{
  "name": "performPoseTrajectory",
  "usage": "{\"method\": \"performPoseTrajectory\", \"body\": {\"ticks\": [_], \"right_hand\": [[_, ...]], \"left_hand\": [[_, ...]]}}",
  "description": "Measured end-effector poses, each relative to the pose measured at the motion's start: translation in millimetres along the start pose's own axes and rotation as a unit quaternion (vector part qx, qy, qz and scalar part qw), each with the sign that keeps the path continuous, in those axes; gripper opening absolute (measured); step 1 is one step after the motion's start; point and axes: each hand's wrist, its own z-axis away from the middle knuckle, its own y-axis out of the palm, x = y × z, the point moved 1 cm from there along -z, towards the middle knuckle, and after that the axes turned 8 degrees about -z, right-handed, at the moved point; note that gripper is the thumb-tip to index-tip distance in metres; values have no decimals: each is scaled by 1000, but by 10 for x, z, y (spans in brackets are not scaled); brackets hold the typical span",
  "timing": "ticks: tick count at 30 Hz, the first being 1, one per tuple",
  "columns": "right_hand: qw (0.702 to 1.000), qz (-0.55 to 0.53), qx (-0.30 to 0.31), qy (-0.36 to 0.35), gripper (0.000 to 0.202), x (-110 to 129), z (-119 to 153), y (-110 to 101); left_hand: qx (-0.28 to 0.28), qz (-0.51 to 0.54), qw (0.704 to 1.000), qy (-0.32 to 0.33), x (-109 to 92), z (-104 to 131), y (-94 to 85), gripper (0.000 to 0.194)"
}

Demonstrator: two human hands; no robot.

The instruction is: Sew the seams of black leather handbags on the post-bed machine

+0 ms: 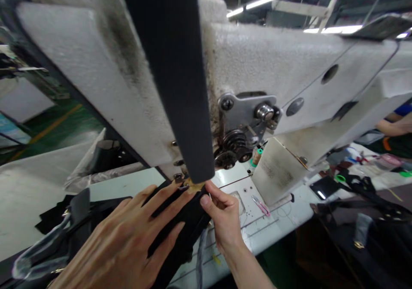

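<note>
A white industrial sewing machine fills the upper part of the head view. A dark bar on its head hides the needle area. Black fabric, perhaps part of a bag, lies under the machine head. My left hand rests flat on it, fingers spread toward the needle area. At the fabric's right edge, my right hand pinches the cloth between thumb and fingers, close below the bar. A yellowish patch shows between the hands, its kind unclear.
Pink-handled thread snips lie on the machine bed right of my hand. A thread spool stands behind. Farther right are a phone and black bags. Another person's arm shows at the right edge. Black bag straps lie left.
</note>
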Motion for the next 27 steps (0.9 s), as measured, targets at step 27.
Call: {"method": "performPoseTrajectory", "body": {"ticks": [27], "right_hand": [[965, 121, -232, 30, 46, -379, 409, -1160]], "left_hand": [[21, -108, 987, -114, -630, -8, -88, 66]]}}
